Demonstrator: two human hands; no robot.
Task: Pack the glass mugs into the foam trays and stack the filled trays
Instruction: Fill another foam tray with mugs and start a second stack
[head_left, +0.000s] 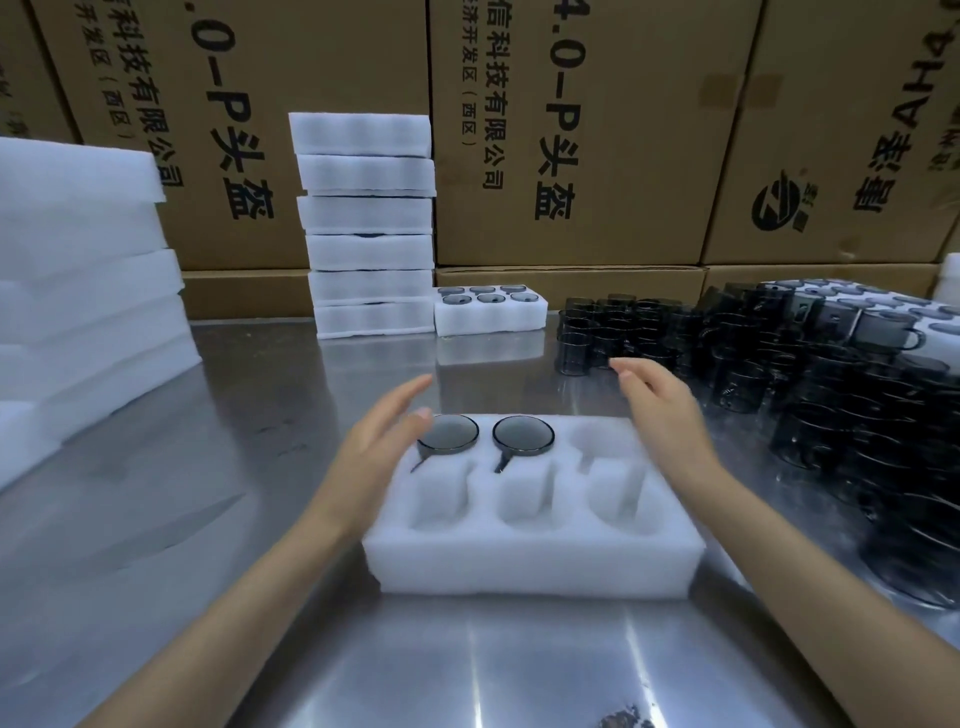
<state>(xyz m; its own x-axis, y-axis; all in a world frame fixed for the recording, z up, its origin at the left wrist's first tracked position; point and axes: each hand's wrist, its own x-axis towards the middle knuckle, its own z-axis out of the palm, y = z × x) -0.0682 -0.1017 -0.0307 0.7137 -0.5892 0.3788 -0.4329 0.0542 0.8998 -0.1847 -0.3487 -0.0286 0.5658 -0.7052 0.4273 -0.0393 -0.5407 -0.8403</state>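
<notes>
**packer_q:** ok going left to right, what've we got? Pile of empty foam sheets far left, then the stack of filled trays at the back with one more filled tray just beside it. What are the hands up to?

**foamguy:** Left hand is flat-ish, fingers straight and relaxed, holding nothing. Its thumb sits right at the rim of the far-left mug, hard to tell if it touches. The foam tray in front has two mugs seated, that one plus the far-middle mug, handles pointing back toward the person. Four pockets are bare.

**packer_q:** And the right?

**foamguy:** Right hand is loose and empty too, fingertips aimed away, toward the loose glass mugs on the steel table. Those lie ahead and to the right of it, so I'd guess the right hand is the nearer one for the next grab. The bare far-right pocket is right under its wrist, short trip back.
</notes>
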